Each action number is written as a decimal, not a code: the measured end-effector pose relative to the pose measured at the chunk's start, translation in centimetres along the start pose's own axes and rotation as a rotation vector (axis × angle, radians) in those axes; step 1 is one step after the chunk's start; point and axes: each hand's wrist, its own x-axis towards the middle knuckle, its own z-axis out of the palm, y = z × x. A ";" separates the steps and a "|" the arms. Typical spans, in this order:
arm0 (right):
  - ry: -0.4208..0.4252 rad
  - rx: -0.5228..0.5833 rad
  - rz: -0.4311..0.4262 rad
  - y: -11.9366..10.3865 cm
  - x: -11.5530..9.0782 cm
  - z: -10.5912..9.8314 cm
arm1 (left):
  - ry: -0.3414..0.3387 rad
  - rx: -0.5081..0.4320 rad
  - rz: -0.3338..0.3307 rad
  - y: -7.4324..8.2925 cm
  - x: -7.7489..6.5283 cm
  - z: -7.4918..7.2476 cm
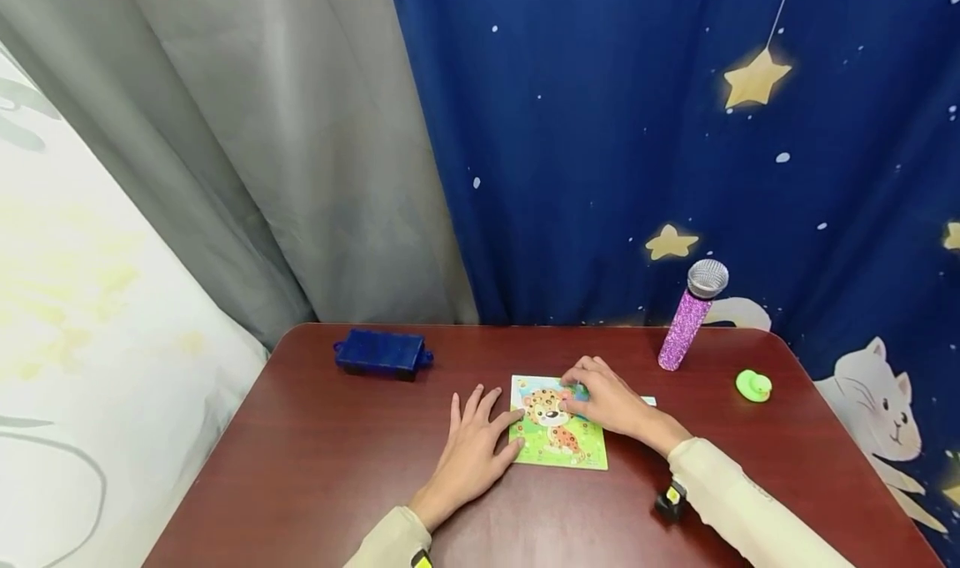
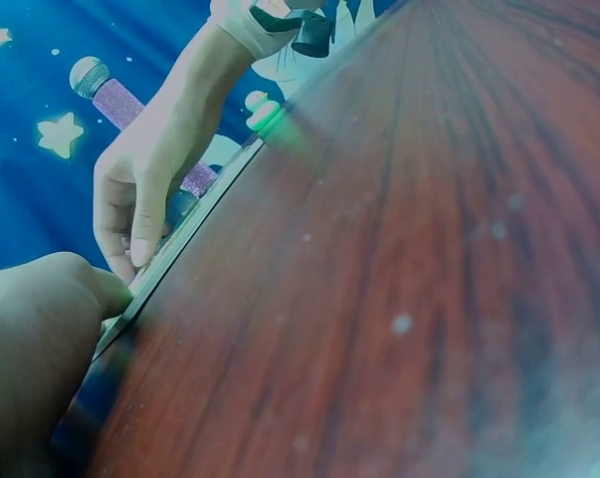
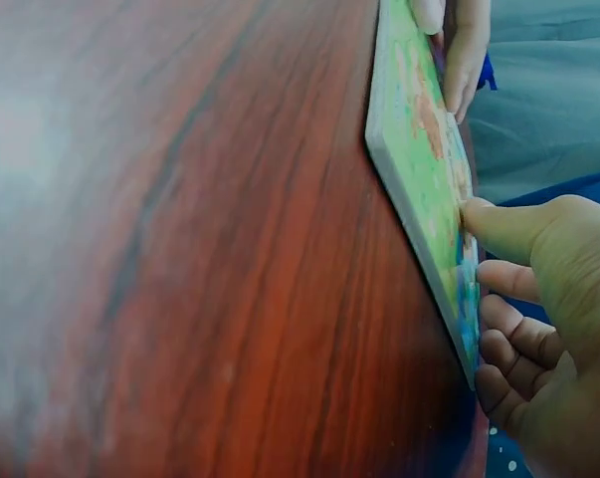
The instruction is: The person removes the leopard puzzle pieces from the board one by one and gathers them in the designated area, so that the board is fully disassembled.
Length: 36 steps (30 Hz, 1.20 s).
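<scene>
A flat jigsaw puzzle (image 1: 551, 439) with a spotted leopard cub on green grass lies on the table, its light board edge (image 3: 407, 194) visible in the right wrist view. My left hand (image 1: 472, 447) lies on the table with spread fingers, its thumb and index finger touching the puzzle's left side. At the upper right of the picture, my right hand (image 1: 606, 397) pinches a bluish puzzle piece (image 1: 582, 391) between thumb and fingers, down at the board's surface. The fingers cover most of that piece. A small pale flat item (image 1: 649, 401) shows partly behind the right wrist.
A dark blue toy wagon (image 1: 381, 353) stands at the back left of the reddish-brown table (image 1: 315, 468). To the back right are a purple glittery microphone (image 1: 684, 330) and a small green toy duck (image 1: 753, 386). Grey and blue curtains hang behind the table.
</scene>
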 end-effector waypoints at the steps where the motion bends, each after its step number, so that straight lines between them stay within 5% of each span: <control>1: 0.000 -0.001 0.001 -0.1 0.3 -0.2 | 0.006 0.003 0.002 0.0 0.2 -0.2; 16: -0.067 0.010 0.058 -0.5 2.6 -2.4 | 0.007 0.019 0.021 -0.3 2.2 -1.5; 36: -0.037 0.042 0.092 -0.6 0.7 -0.6 | -0.030 0.014 -0.002 -0.1 0.4 -0.5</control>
